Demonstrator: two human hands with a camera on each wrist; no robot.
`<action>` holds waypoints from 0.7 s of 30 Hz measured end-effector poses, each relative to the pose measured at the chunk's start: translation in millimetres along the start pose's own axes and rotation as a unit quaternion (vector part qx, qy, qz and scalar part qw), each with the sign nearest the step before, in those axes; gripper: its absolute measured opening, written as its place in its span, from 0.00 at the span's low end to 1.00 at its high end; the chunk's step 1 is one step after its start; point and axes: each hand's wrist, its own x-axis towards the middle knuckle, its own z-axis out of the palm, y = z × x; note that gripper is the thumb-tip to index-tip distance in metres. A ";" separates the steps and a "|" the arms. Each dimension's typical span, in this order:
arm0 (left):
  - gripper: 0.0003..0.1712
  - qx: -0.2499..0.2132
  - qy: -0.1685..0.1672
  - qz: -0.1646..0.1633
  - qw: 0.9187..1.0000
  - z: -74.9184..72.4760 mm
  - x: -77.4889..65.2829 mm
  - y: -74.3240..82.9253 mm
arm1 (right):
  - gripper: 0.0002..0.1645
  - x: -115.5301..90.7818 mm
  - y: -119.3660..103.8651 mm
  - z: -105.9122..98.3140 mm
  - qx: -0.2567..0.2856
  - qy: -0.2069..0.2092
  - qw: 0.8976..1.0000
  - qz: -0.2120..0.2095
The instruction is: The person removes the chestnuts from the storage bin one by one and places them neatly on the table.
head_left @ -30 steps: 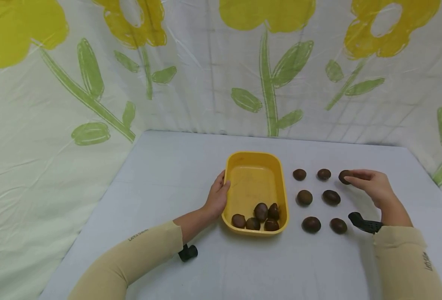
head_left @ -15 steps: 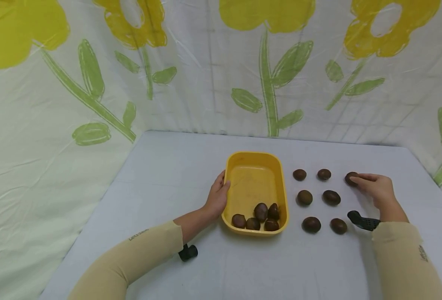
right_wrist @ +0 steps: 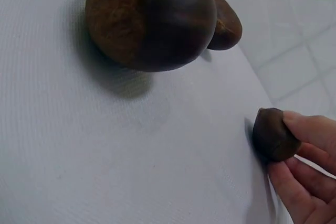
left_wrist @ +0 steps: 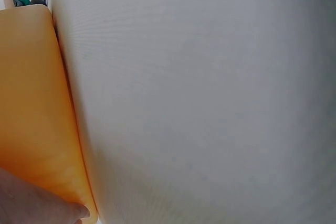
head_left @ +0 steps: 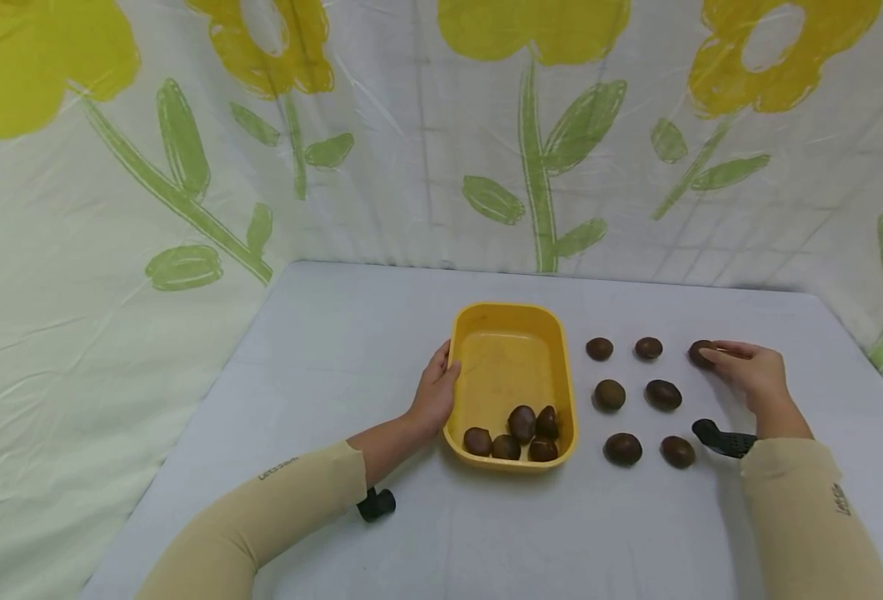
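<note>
In the head view my right hand [head_left: 760, 377] pinches a brown chestnut [head_left: 700, 353] between thumb and fingers, at the right end of the far row. The right wrist view shows this chestnut [right_wrist: 275, 135] at the fingertips, on or just over the cloth. With the thumb over its rim, my left hand [head_left: 436, 392] grips the left side of a yellow plastic tray [head_left: 509, 350]. Several chestnuts [head_left: 521, 423] lie together at the tray's near end. In the left wrist view only the tray's outer wall [left_wrist: 31, 87] and part of the hand [left_wrist: 37, 203] appear.
To the right of the tray, more chestnuts [head_left: 610, 395] sit spaced out in rows on the white tablecloth [head_left: 321, 350]. Another chestnut [head_left: 678, 452] lies in the near row, close to the black right wrist camera [head_left: 722, 438]. A flowered curtain [head_left: 396, 183] hangs behind the table.
My right hand has shifted the pinched chestnut slightly right and nearer, then a touch away again. The left hand and tray have kept their place.
</note>
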 end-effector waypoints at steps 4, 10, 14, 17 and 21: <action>0.29 0.000 0.001 0.000 1.000 -1.1 0.6 -0.5 | 0.40 1.6 0.4 0.6 -0.025 0.002 1.000 -0.002; 0.29 -0.005 -0.003 0.002 1.000 -1.5 1.2 -1.1 | 0.41 3.4 1.8 2.1 -0.002 -0.006 1.000 -0.013; 0.29 -0.013 -0.016 -0.002 1.000 -1.0 -2.5 3.8 | 0.41 2.3 3.5 0.8 0.019 -0.016 0.999 -0.022; 0.29 -0.011 -0.023 -0.005 1.000 -0.8 -8.9 12.9 | 0.44 1.7 3.8 -0.2 -0.004 -0.009 1.000 -0.018; 0.30 0.001 -0.024 -0.004 1.000 -0.9 -15.9 25.1 | 0.48 0.3 0.0 -1.0 -0.040 0.012 0.999 0.018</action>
